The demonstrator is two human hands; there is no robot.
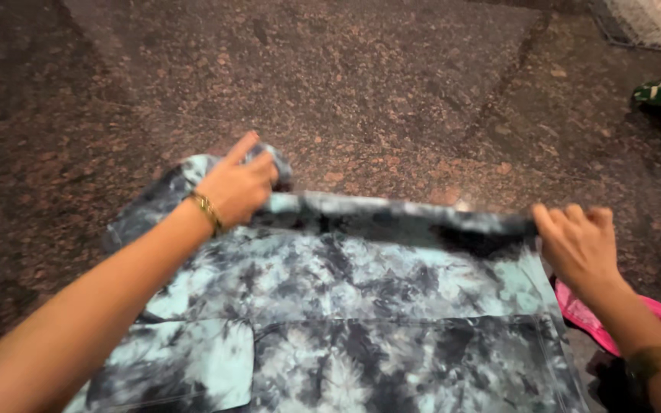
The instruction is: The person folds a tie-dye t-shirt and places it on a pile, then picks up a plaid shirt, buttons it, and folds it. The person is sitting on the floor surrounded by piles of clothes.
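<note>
Both hands grip the far edge of a tie-dye garment, black and pale teal, spread on the speckled stone floor. The left hand and the right hand have fingers curled shut on the fabric, stretching it, though the picture is blurred. A pink cloth lies at the near right.

Dim, warm light, brightest on the near forearms. Motion blur softens the whole frame. The floor darkens toward ten o'clock.
</note>
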